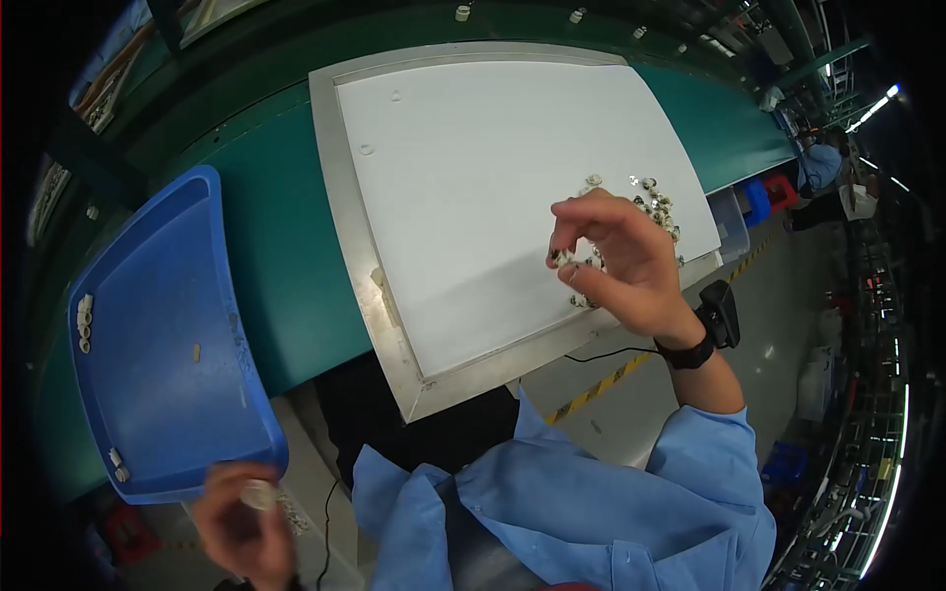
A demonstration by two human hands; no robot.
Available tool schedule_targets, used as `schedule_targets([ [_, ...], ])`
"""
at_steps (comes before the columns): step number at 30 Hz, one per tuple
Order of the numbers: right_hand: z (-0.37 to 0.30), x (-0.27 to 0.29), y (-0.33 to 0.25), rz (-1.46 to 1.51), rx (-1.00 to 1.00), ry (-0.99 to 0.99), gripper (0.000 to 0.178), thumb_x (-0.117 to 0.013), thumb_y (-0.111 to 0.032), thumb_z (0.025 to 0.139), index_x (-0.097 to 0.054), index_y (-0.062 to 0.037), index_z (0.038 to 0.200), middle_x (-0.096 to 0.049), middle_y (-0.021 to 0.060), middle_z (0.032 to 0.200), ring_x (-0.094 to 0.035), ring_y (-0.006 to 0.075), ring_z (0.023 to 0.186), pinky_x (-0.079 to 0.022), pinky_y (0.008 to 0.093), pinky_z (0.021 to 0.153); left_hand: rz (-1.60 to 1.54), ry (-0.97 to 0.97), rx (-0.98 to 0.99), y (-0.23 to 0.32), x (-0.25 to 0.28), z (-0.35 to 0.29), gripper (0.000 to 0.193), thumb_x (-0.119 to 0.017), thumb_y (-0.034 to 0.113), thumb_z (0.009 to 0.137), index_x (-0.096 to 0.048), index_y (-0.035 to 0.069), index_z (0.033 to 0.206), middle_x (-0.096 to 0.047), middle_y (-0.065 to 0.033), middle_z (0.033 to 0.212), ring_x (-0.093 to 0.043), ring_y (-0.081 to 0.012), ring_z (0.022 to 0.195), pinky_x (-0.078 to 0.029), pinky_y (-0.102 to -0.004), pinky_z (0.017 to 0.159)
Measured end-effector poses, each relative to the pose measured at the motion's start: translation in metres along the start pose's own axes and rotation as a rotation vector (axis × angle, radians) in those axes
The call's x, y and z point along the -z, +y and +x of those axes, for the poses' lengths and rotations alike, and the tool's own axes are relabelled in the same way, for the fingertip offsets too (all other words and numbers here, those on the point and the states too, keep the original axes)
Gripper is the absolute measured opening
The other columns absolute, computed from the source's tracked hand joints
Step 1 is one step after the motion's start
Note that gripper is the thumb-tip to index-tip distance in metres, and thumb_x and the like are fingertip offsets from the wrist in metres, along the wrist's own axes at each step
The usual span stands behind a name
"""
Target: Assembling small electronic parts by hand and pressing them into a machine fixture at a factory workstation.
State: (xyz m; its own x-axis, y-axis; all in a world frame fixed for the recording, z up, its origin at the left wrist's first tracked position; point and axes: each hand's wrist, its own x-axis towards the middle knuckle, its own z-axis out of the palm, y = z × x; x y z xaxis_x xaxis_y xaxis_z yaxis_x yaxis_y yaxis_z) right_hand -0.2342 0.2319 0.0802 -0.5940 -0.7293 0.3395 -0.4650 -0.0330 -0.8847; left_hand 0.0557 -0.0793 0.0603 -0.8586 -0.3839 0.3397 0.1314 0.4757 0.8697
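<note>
Above the white panel (473, 177), my right hand (636, 261) pinches a small white part with a dark spot (562, 258) between thumb and fingertips. A pile of small white and metallic parts (657, 207) lies beside and partly behind that hand, on the panel's right side. My left hand (241, 522) is at the lower left, just off the near corner of the blue tray (158, 325). Its fingers curl round a whitish round piece (258, 494), slightly blurred. A dark wristband (687, 353) with a black device sits on my right wrist.
Short rows of white cylindrical parts (85, 325) stand along the tray's left side, with a small tan piece (196, 352) near its middle. Two clear rings (367, 150) lie on the panel. A metal frame (340, 227) edges it on the green bench (276, 246). A co-worker (820, 163) is far right.
</note>
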Motion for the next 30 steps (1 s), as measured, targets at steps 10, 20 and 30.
schedule_targets([
  [10,-0.010,-0.086,-0.014,0.382,0.183,-0.027,0.048,-0.064,0.012,0.075,-0.055,0.0022,0.121,-0.060,0.0134,0.095,-0.064,0.0234,0.081,-0.050,0.0370,0.072,-1.065,-0.233,0.263,0.008,-0.136,0.016,0.021,-0.059,0.003,0.088,-0.055,-0.005,0.108,-0.063,-0.0164,0.095,-0.059,-0.0177,0.082,-0.046,-0.0283,0.069],
  [20,0.005,-0.114,-0.004,0.163,0.382,-0.060,0.028,-0.071,0.001,0.073,-0.065,-0.0044,0.100,-0.066,0.0112,0.092,-0.064,0.0249,0.078,-0.045,0.0373,0.066,-0.950,-0.238,0.392,0.026,-0.128,0.026,0.014,-0.057,0.003,0.091,-0.055,-0.004,0.103,-0.060,-0.0109,0.091,-0.054,-0.0119,0.081,-0.042,-0.0260,0.072],
  [30,-0.003,-0.124,0.009,-0.059,0.482,0.118,0.017,-0.077,-0.011,0.078,-0.066,-0.0101,0.090,-0.066,0.0076,0.091,-0.064,0.0226,0.076,-0.044,0.0375,0.066,-1.015,-0.146,0.359,0.013,-0.129,0.026,0.016,-0.063,-0.002,0.086,-0.058,-0.005,0.101,-0.058,-0.0061,0.082,-0.048,-0.0088,0.075,-0.037,-0.0244,0.066],
])
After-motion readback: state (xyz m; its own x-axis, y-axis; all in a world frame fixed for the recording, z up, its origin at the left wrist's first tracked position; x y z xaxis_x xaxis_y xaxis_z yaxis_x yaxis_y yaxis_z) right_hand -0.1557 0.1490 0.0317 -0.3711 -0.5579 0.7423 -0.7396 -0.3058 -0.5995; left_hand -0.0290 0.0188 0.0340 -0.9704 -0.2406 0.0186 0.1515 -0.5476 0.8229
